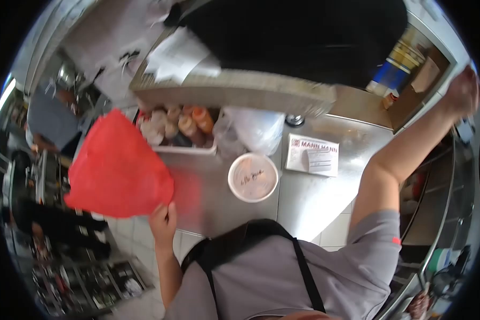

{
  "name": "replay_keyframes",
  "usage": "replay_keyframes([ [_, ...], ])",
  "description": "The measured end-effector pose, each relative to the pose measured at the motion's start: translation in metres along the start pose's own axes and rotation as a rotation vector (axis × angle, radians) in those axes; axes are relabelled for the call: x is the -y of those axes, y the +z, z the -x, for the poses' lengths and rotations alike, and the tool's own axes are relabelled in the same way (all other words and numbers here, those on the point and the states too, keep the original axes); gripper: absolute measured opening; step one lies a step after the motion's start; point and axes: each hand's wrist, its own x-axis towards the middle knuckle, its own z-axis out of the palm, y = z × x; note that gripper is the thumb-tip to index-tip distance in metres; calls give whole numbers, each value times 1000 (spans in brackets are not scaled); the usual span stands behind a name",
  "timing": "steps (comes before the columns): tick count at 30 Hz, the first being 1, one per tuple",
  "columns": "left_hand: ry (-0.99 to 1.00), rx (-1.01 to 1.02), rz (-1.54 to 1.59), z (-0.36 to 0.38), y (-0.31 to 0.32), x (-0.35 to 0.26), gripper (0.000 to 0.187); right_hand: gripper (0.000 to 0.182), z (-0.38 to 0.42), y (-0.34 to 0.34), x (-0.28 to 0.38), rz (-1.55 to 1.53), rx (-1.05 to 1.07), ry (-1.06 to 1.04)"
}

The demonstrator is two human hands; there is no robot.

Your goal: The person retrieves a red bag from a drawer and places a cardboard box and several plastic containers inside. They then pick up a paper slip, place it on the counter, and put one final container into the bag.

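Note:
My left hand (164,217) grips the lower right edge of a red plastic bag (117,170), which billows out to the left of the counter. On the metal counter stands a round tub (253,178) with a lid that bears handwriting. To its right lies a flat white box (312,155) printed "MANN HANN", with a paper slip on top. My right hand (464,92) is stretched far out to the right, by the shelving. Motion smears its fingers, and I cannot make out anything in them.
A white bin of sauce bottles (189,127) sits at the back left of the counter (240,213), beside translucent plastic bags (256,128). Above runs a ledge (240,90) with papers (181,56) and a large black object (293,37). Another person (53,122) stands at the far left.

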Motion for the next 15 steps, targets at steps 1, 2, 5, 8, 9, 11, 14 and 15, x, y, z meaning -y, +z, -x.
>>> replay_keyframes([
  [1,31,8,36,3,4,-2,32,36,30,-3,-1,237,14,-212],
  [2,59,57,31,6,5,-4,31,40,49,13,-12,390,-68,-132],
  [5,33,160,41,8,-3,1,31,44,43,-25,-35,410,8,310],
  [8,-69,221,157,7,15,8,28,44,32,-55,-46,369,-74,364],
  [9,-116,246,230,9,24,13,26,41,36,-49,-43,328,-108,331],
  [11,-233,345,386,16,50,7,21,38,54,-37,-39,293,-146,301],
  [14,-359,372,666,22,116,-1,21,17,108,-23,-33,240,-126,397],
  [15,-385,307,787,23,135,-7,27,13,133,-20,-27,213,5,551],
])
